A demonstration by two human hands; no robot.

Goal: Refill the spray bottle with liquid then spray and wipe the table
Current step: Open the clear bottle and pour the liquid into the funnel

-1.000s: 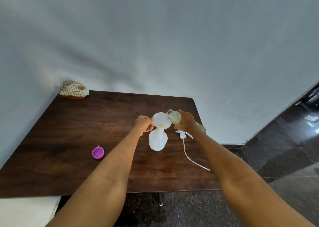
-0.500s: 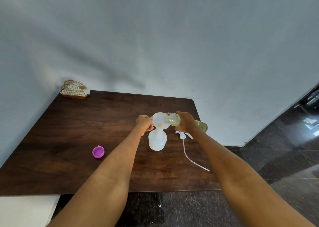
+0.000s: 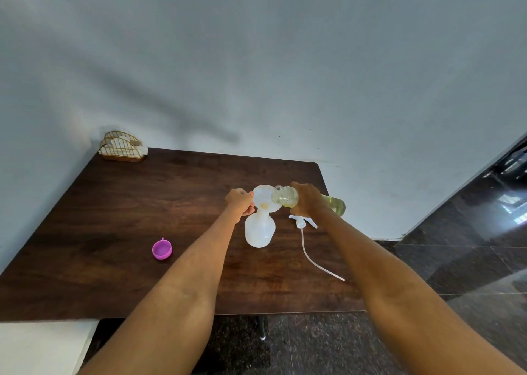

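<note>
— Gripping what, on your left?
— My left hand (image 3: 239, 202) pinches the rim of the white funnel (image 3: 263, 198), seated in the neck of the translucent spray bottle (image 3: 259, 230) standing on the desk (image 3: 119, 220). A little yellowish liquid sits at the funnel's throat.
— And the right grip?
— My right hand (image 3: 306, 198) wraps the clear refill bottle (image 3: 286, 195), tipped sideways, mouth over the funnel, pale yellow-green liquid inside. Its purple cap (image 3: 162, 249) lies open-side up, far left; the sprayer head (image 3: 301, 222) with tube lies just right of the spray bottle.
</note>
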